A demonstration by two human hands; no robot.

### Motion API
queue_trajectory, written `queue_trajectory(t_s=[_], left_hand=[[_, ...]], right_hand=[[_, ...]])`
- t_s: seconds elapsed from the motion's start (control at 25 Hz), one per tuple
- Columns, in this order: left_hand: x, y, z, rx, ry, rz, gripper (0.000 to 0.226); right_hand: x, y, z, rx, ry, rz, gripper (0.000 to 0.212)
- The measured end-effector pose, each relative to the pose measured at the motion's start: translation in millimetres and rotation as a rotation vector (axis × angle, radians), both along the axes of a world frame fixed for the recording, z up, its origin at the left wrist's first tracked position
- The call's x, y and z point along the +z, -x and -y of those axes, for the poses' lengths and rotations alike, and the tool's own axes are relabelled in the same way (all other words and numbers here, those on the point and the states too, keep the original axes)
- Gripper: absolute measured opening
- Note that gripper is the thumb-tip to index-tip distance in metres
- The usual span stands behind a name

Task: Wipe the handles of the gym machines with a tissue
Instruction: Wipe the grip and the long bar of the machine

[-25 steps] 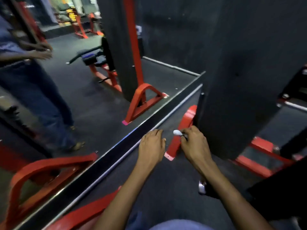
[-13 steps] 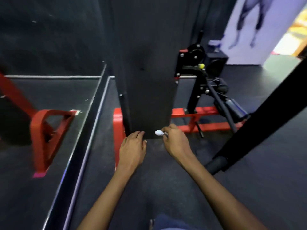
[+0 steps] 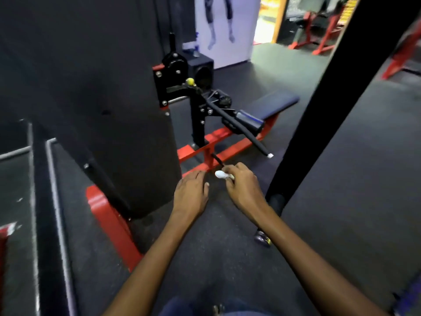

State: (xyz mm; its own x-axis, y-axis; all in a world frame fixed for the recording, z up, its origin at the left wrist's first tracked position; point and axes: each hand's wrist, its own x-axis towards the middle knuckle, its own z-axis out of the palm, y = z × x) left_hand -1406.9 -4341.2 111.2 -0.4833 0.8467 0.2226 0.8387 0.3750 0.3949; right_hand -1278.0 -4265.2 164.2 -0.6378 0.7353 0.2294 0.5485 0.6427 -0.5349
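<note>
View has swung right since the earlier frame; the mirror is now mostly out of view. Right hand point(image 3: 245, 188) still pinches the wadded white tissue point(image 3: 220, 174); left hand point(image 3: 191, 193) beside it, fingers relaxed, holding nothing. Beyond them: red steel frame point(image 3: 196, 151), foam-sleeved black handle point(image 3: 256, 141), yellow knob point(image 3: 190, 81). No legible writing.

Glossy red-painted metal frame point(image 3: 109, 215), matt floor point(image 3: 341, 179)

Tissue point(image 3: 220, 174): small white wad pinched in your right hand point(image 3: 245, 190) | machine handle point(image 3: 250, 135): black, padded, angled downward, beyond it.
</note>
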Motion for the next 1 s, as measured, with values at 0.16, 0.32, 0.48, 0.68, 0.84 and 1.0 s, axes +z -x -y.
queue_trajectory(t_s=[0.16,0.32,0.48,0.68,0.84,1.0], left_hand=[[14.7,4.3,-51.7,-0.286,-0.164,-0.019,0.047],[48.7,-14.0,-78.9,-0.640,-0.508,0.097,0.055],[107.2,-64.8,-107.8,-0.976,-0.711,0.230,0.066],[105.9,-91.5,-137.2,-1.094,-0.801,0.358,0.076],[103.2,-92.8,-144.1,-1.223,-0.870,0.376,0.082],[95.8,-91.7,-150.5,-1.236,-0.896,0.385,0.082]], right_hand=[[5.8,-30.8,19.1,-0.244,-0.052,-0.173,0.026],[2.9,-82.2,41.8,-0.764,-0.154,-0.255,0.019],[5.2,-81.6,26.9,-0.804,-0.020,-0.122,0.013],[-0.4,-97.0,92.3,-0.626,-0.045,-0.016,0.019],[9.4,-94.1,70.5,-0.780,-0.028,-0.005,0.010],[3.9,-62.1,50.7,-0.709,0.007,-0.061,0.022]])
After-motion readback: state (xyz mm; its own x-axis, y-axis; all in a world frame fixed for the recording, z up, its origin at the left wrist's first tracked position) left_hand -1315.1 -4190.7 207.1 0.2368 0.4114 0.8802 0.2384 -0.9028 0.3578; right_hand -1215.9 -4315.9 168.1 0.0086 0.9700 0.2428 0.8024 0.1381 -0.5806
